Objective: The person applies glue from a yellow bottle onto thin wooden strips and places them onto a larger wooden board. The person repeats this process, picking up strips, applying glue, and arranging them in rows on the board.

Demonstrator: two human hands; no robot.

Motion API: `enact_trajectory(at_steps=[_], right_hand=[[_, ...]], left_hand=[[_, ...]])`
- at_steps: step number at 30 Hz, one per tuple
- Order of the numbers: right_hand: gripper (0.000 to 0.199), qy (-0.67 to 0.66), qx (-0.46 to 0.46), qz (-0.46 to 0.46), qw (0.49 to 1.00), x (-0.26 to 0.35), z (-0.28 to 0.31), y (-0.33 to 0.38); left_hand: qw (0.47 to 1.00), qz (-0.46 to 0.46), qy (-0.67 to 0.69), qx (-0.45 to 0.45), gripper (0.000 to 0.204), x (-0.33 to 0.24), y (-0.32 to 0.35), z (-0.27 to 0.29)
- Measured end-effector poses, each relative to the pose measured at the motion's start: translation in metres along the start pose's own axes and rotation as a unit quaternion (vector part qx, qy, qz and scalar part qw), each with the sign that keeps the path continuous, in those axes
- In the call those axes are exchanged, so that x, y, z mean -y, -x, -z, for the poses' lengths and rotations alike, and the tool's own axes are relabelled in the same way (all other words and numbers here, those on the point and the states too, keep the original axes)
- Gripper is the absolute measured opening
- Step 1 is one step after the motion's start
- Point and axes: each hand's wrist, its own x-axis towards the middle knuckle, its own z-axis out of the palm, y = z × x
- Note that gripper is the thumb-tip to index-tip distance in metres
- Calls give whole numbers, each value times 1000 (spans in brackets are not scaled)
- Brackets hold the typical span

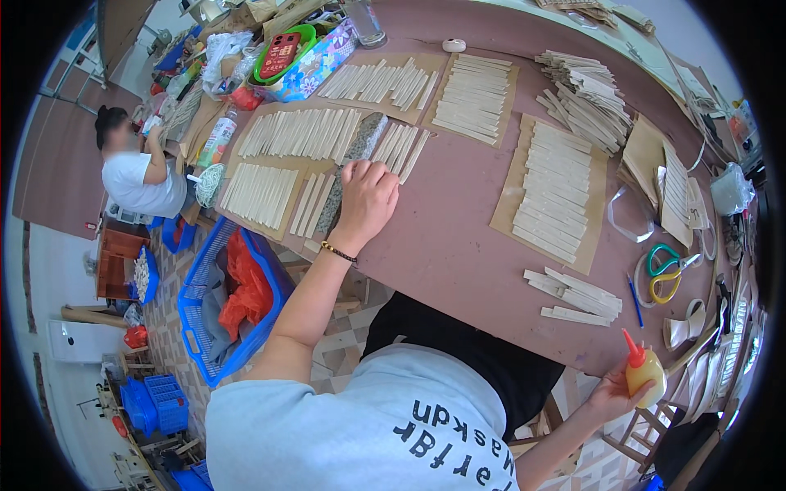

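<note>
My left hand (367, 200) rests low over the table with its fingers curled together; what they hold, if anything, is hidden. It lies beside a speckled grey stone bar (366, 137) and a small group of pale wooden strips (401, 149). To its left, more strips lie in rows (260, 195) on brown card. Off the table's right front edge, my right hand (616, 396) is wrapped round a squeeze bottle (647, 378) of pale yellow liquid with a red pointed nozzle, held upright.
Card sheets with strips (553, 192) cover the table's middle, a strip pile (583, 98) behind. Scissors (665, 270) and a blue pen (635, 299) lie at right. A blue basket (201, 327) with red plastic stands left on the floor. Another person (139, 176) sits far left.
</note>
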Motion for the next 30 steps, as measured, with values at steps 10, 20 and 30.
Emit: enact_trajectory(at_steps=[10, 20, 30], right_hand=[[66, -10, 4, 0, 1000, 1, 1, 1], [64, -9, -3, 2, 1000, 0, -1, 2], [64, -22, 6, -10, 1000, 2, 2, 2]], left_hand=[[1000, 13, -15, 9, 13, -3, 3, 4], [999, 32, -1, 13, 8, -21, 10, 16], [998, 64, -27, 2, 10, -20, 16, 10]])
